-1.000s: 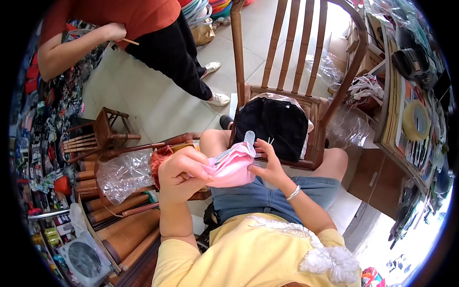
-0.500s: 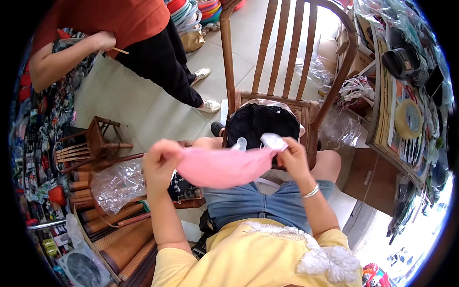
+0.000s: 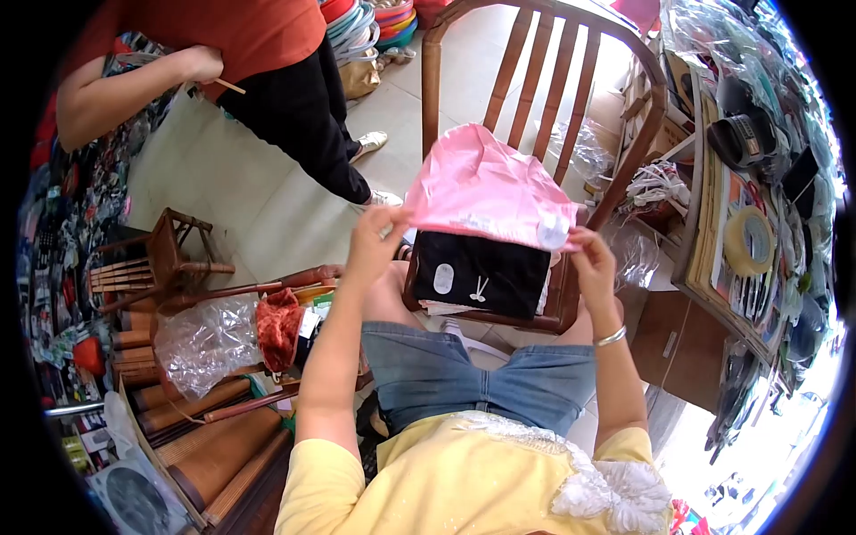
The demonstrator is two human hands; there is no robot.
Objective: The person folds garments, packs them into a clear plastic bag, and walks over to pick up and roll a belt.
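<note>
Cloth (image 3: 486,178), pink, extends forward of our grip, long edge sideways — left hand (image 3: 378,236) and right hand (image 3: 596,262) equally near, each pinching a corner.

The pink cloth (image 3: 490,183), bunched a second ago and then stretched in a narrow strip, has been opened out toward the chair (image 3: 563,308); the left hand (image 3: 379,239) and right hand (image 3: 595,259) have been parted more widely than at first, its near corners now pinched; the rear of the black cloth (image 3: 481,276) has been hidden, its front edge uncovered; the red cloth (image 3: 279,328), half a second ago hidden, has been exposed.
</note>
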